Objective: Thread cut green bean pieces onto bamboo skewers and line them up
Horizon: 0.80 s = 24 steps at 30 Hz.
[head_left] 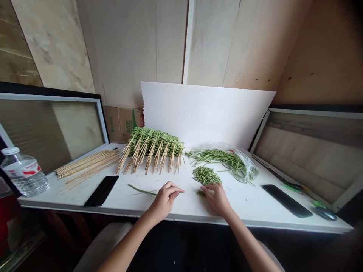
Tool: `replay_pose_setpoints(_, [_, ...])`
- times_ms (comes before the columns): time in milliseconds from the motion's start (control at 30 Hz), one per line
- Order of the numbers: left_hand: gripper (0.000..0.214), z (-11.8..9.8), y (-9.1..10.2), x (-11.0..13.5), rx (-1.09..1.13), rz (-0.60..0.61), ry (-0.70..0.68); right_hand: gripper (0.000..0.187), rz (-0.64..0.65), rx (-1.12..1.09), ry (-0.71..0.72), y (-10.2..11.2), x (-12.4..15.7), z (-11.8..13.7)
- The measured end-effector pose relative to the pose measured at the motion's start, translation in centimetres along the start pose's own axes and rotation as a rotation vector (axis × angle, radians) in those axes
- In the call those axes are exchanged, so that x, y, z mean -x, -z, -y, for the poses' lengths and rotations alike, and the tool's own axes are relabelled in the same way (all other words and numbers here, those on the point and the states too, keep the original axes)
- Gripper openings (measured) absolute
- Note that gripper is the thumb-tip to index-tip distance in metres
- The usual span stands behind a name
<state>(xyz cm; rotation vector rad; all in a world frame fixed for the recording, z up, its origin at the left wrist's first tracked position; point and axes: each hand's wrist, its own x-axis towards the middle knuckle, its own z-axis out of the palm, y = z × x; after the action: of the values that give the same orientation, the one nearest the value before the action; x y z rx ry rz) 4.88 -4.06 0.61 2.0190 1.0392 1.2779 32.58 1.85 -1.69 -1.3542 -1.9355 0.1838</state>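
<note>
My left hand is closed on a long green bean. The bean's long end trails left over the table, and a short tip shows past my fingers on the right. A thin stick lies beside the bean. My right hand is closed at the near edge of a heap of cut bean pieces. A few green pieces show at its fingertips; how many it holds is hidden. Behind my left hand stands a stack of skewered bean pieces, with bare skewer ends pointing toward me.
Loose bamboo skewers and a black phone lie on the left, near a water bottle. Long beans spill from a clear plastic bag at the back right. A dark flat object and a mouse lie right.
</note>
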Motion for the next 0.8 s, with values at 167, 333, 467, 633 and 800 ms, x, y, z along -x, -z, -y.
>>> replay_pose_setpoints(167, [0.021,0.4,-0.3,0.0,0.022,-0.036,0.018,0.058,-0.006,-0.161,-0.079,0.8,-0.4,1.2])
replay_pose_setpoints(333, [0.017,-0.1,-0.8,0.2,0.026,-0.079,-0.01,0.041,0.267,-0.479,0.001,1.1,0.7,6.0])
replay_pose_setpoints(467, [0.018,-0.2,-0.9,0.2,0.021,-0.051,-0.02,0.027,0.279,-0.508,0.087,0.6,1.5,8.0])
replay_pose_setpoints(633, [0.01,0.5,-0.3,0.0,-0.045,-0.027,-0.008,0.027,0.193,-0.479,0.018,0.7,1.3,7.2])
replay_pose_setpoints(800, [0.011,0.3,-0.3,0.0,-0.073,-0.039,-0.055,0.025,0.196,-0.445,0.1,1.0,1.5,8.1])
